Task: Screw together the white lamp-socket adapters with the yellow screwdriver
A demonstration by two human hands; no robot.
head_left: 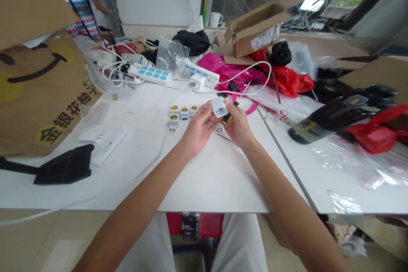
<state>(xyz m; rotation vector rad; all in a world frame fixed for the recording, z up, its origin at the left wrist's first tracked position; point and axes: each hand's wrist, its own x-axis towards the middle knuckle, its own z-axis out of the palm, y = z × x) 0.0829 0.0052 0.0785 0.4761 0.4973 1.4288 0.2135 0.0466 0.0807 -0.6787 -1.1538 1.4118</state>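
Above the white table (204,178), both my hands are closed around a small white plug adapter shell (219,107) with a round recess facing me. My left hand (200,125) pinches its left side between thumb and fingers. At its right side, my right hand (239,122) holds it the same way. A yellow and black round part (227,117) shows just under the shell by my right fingers; I cannot tell whether it is held. Left of my hands lie several white plug adapters (174,118) with yellow round sockets, partly hidden behind my left hand.
White power strips (149,73) with looped cables lie at the back. A carton (255,29), a red plastic bag (291,80) and a black bottle (338,114) are on the right. A large brown box (41,102) and a black flat tool (65,165) stand left.
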